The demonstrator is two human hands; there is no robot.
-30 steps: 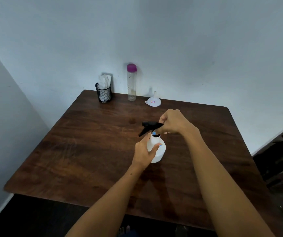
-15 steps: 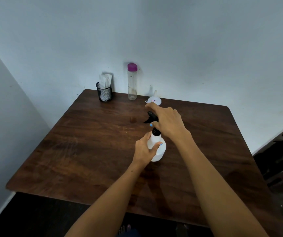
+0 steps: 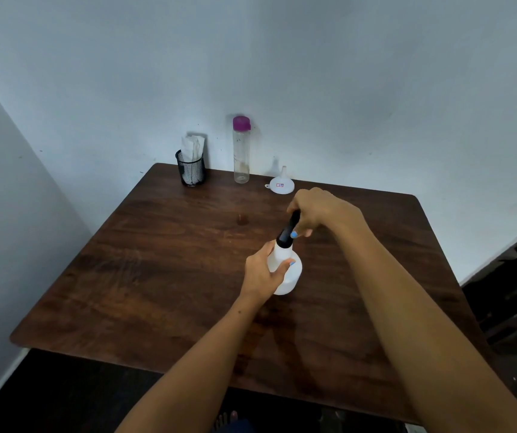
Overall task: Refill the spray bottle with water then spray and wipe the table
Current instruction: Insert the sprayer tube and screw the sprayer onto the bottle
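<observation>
pale blue walls are meeting in a corner behind a dark wooden table [image 3: 163, 276]. a white spray bottle [image 3: 287, 271] is standing upright near the middle of the table. the left hand [image 3: 262, 273] is wrapping around the bottle's body, its grip grasping it, thumb across the front. the right hand [image 3: 316, 210] is sitting just above the bottle, its grip clenching the black spray head [image 3: 288, 231] at the neck. beyond the bottle, against the wall, a white funnel [image 3: 280, 184] is resting mouth down; left of the funnel a clear water bottle [image 3: 241, 151] with a purple cap is standing, and further left a black mesh cup [image 3: 191, 170] is holding white papers.
</observation>
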